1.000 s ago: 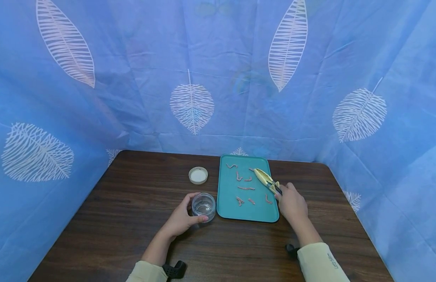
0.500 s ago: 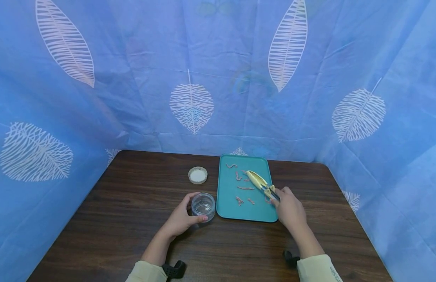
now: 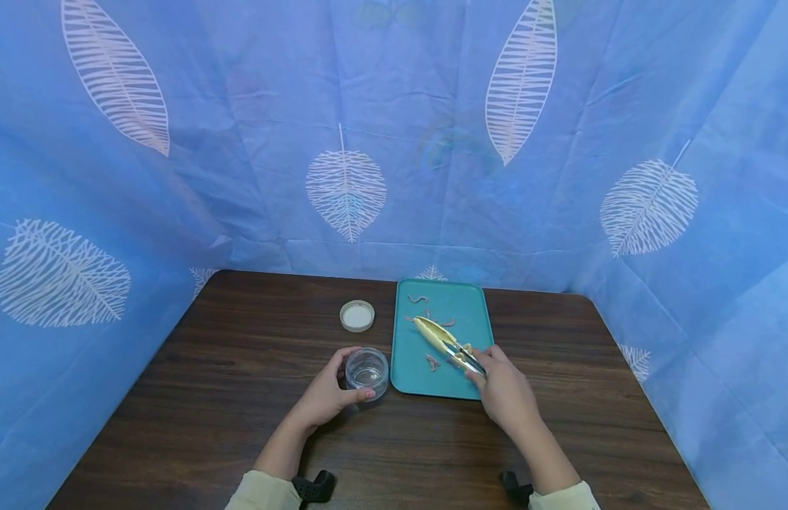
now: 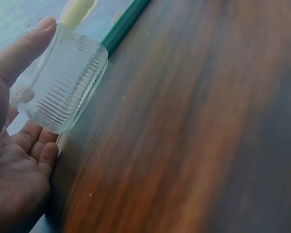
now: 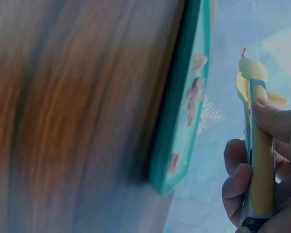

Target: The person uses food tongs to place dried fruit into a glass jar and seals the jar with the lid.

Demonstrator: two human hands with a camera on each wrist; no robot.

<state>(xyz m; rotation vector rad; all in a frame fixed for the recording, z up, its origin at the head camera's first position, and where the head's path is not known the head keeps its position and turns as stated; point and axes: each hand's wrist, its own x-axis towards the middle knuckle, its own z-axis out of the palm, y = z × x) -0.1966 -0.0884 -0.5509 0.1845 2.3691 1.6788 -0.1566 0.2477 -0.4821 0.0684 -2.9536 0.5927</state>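
My right hand (image 3: pixel 510 393) grips a pair of yellow-tipped metal tongs (image 3: pixel 444 340), closed, above the teal tray (image 3: pixel 406 379). From the tongs' tip sticks out a small pinkish worm-like piece (image 5: pixel 244 52). Several similar worm-like pieces (image 3: pixel 418 299) lie on the tray, some hidden behind the tongs. To the left of the tray, my left hand (image 3: pixel 323 397) holds a clear ribbed jar (image 3: pixel 367 370), thumb on one side and fingers on the other. The jar has no lid on it, and I see nothing inside. In the left wrist view the jar (image 4: pixel 70 80) stands beside the tray edge.
A round white lid (image 3: pixel 357 316) lies on the dark wooden table (image 3: pixel 241 340), behind the jar. A blue curtain (image 3: pixel 260 177) with white leaf prints hangs around the table's back and sides.
My right hand has moved the tongs leftward across the tray, with the worm-like piece at their tip. My left hand and the jar have stayed in place.
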